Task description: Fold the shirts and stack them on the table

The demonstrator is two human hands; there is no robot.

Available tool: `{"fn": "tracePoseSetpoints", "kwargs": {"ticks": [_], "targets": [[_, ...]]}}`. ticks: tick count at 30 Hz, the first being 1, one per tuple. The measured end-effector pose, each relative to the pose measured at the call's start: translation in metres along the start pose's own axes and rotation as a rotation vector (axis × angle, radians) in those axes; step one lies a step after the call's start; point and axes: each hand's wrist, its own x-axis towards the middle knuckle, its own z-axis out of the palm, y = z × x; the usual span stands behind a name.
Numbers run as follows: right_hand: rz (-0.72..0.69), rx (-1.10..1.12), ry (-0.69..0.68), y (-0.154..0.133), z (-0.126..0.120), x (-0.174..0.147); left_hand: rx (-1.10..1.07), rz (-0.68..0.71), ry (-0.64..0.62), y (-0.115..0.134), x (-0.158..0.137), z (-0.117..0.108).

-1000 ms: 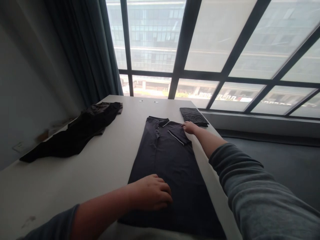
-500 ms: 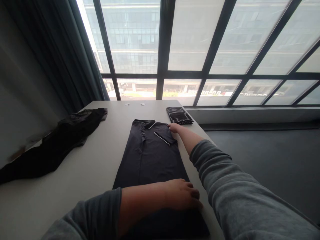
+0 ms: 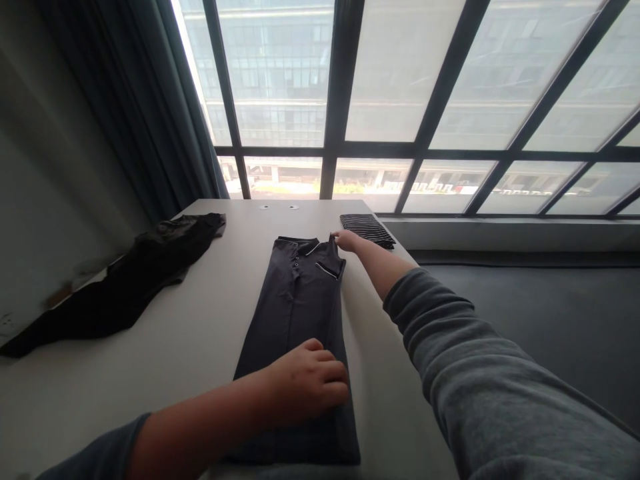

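Observation:
A dark grey polo shirt [image 3: 287, 300] with a black collar and white trim lies lengthwise on the white table, its collar at the far end. My right hand [image 3: 345, 240] pinches the shirt at the shoulder beside the collar, and the cloth there is raised off the table. Near the lower part, my left hand [image 3: 320, 377] has its fingers curled over the shirt's right edge, gripping the cloth. The left fingertips are partly hidden. One short sleeve lies folded across the shirt's front.
On the white table [image 3: 200, 293], a folded black-and-white striped cloth [image 3: 367, 229] sits at the far right edge. Black clothing [image 3: 145, 280] lies heaped along the left side. Large windows stand behind the table, with a dark curtain [image 3: 135, 100] at left.
Both hands have brought the shirt's right edge inward to the left, so the shirt is narrower. The shoulder cloth has been lifted. The view has shifted slightly.

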Motion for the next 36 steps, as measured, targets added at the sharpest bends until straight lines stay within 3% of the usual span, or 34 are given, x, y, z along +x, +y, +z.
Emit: {"fn": "tracePoseSetpoints", "kwargs": {"ticks": [4,9,17,24,27,30,36], "targets": [[0.001,0.020,-0.005,-0.028,0.011,0.011,-0.021,-0.110,-0.014,0.004,-0.043,0.002],[-0.003,0.019,-0.041,-0.053,0.040,0.020,-0.093,-0.201,-0.060,0.003,-0.076,0.021],[0.069,0.005,-0.102,-0.056,0.096,0.017,-0.290,-0.170,-0.172,0.003,-0.088,0.021],[0.064,-0.020,-0.005,-0.061,0.109,0.007,-0.615,-0.112,-0.125,-0.001,-0.095,0.031],[-0.005,-0.029,0.192,-0.068,0.109,-0.014,-0.787,-0.128,-0.123,-0.003,-0.100,0.030],[-0.082,0.003,0.314,-0.073,0.109,-0.051,-0.765,-0.194,-0.146,-0.006,-0.104,0.022],[-0.468,0.136,0.215,-0.078,0.105,-0.167,-0.438,-0.361,-0.311,0.003,-0.100,0.011]]}}
